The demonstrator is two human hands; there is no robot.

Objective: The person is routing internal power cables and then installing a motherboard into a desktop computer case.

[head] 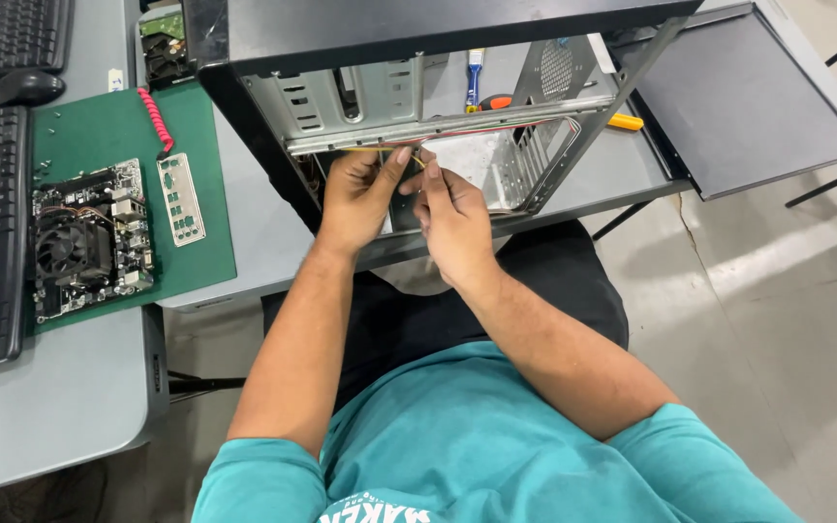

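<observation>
An open black computer case (pixel 438 29) with a bare metal inside stands on the grey table in front of me. Both hands reach into its near opening. My left hand (pixel 358 194) pinches a thin yellow wire (pixel 370 150) just under the case's metal crossbar. My right hand (pixel 452 218) is pressed close beside it, its fingertips closed on the same bundle of thin wires; red wires (pixel 520 124) run along the bar to the right.
A motherboard with a fan (pixel 89 242) and a metal port plate (pixel 181 199) lie on a green mat at left, beside a red coiled cable (pixel 155 121). Two keyboards and a mouse sit far left. The case's side panel (pixel 738 97) lies at right. Screwdrivers rest behind the case.
</observation>
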